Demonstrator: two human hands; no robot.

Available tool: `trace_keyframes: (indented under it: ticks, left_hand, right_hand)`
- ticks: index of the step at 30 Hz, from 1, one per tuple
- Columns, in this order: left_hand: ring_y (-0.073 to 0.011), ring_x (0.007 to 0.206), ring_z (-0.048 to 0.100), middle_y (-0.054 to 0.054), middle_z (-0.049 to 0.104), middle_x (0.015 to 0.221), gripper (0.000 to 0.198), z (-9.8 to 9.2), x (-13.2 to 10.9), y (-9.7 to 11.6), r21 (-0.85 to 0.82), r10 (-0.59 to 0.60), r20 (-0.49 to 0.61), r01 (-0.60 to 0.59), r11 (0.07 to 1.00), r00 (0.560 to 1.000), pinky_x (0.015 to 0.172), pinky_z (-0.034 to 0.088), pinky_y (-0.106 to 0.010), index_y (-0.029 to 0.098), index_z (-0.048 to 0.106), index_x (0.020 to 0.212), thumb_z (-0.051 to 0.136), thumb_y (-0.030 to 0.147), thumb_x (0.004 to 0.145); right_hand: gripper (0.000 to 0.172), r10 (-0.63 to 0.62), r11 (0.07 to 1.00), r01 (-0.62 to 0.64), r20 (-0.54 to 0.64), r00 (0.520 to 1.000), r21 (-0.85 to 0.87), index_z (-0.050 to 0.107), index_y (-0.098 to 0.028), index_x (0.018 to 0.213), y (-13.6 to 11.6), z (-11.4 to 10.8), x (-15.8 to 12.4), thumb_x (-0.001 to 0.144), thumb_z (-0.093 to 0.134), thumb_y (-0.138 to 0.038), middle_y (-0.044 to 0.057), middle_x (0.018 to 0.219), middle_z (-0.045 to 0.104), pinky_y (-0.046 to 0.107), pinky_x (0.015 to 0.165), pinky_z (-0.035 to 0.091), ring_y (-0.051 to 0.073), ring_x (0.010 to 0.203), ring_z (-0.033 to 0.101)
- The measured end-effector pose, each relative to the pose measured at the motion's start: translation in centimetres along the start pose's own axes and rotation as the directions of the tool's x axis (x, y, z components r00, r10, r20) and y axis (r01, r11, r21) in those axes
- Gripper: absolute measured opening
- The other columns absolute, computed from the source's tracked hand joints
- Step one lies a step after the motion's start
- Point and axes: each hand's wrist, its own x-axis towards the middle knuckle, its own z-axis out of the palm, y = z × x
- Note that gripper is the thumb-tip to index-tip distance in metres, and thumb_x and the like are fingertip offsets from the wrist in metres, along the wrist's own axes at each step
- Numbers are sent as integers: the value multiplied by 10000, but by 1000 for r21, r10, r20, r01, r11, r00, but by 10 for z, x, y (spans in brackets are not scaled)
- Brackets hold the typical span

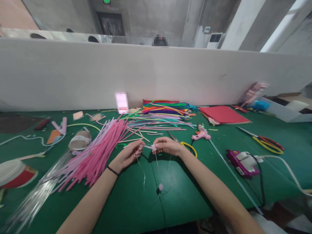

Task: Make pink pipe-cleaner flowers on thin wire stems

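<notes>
Over the green table [185, 201] my left hand [128, 155] and my right hand [167, 145] meet at the middle. Both pinch a thin pale pipe cleaner piece [149, 147] stretched between them, with a small pink bead-like bit [154, 148] at my right fingertips. Thin clear threads hang down from it to a small pink bead [161, 186] lying on the table. A black band circles my left wrist. A big bundle of pink pipe cleaners [97, 152] lies just left of my left hand.
Multicoloured pipe cleaners [163, 109] pile at the back wall, red paper [223, 114] to their right. A pink glue gun [201, 134], yellow-handled scissors [266, 142], a purple glue gun [240, 162] with cable, a tape roll [80, 140] and a red-white cup [16, 174] lie around.
</notes>
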Motion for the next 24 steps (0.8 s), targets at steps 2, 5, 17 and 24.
trace_keyframes:
  ticks: [2, 5, 17, 24]
  left_hand:
    - [-35, 503, 450, 39, 526, 646, 329, 6, -4, 1, 57, 75, -29, -73, 996, 997, 440, 321, -130, 133, 647, 944, 794, 305, 705]
    - [-64, 566, 502, 13, 601, 716, 330, 20, -10, 0, 253, 172, -5, -166, 953, 985, 496, 369, -162, 144, 672, 979, 784, 309, 716]
    - [-167, 659, 590, -35, 697, 732, 214, 39, -24, 7, 705, 439, -7, -307, 639, 899, 593, 430, -250, 178, 718, 770, 702, 391, 773]
    - [-212, 784, 631, -76, 718, 844, 285, 25, -23, 28, 771, 342, 97, -288, 568, 935, 651, 475, -272, 179, 734, 802, 638, 447, 818]
  right_hand:
    - [264, -9, 1000, 9, -15, 1000, -16, 670, -135, 885, -1, 1, 0, 744, 783, -327, 56, 843, 723, 233, 681, 481, 150, 771, 696]
    - [311, -29, 999, 28, -56, 998, -27, 674, -138, 903, -2, 2, 1, 712, 803, -347, 43, 830, 715, 241, 688, 478, 146, 759, 684]
    - [295, -44, 992, 37, -58, 997, -123, 690, -153, 918, -4, 8, 0, 716, 790, -344, 31, 790, 717, 236, 667, 465, 137, 734, 673]
    - [318, -77, 966, 62, -53, 996, -253, 703, -155, 900, -15, 17, 1, 714, 777, -401, 37, 795, 720, 243, 675, 476, 146, 740, 675]
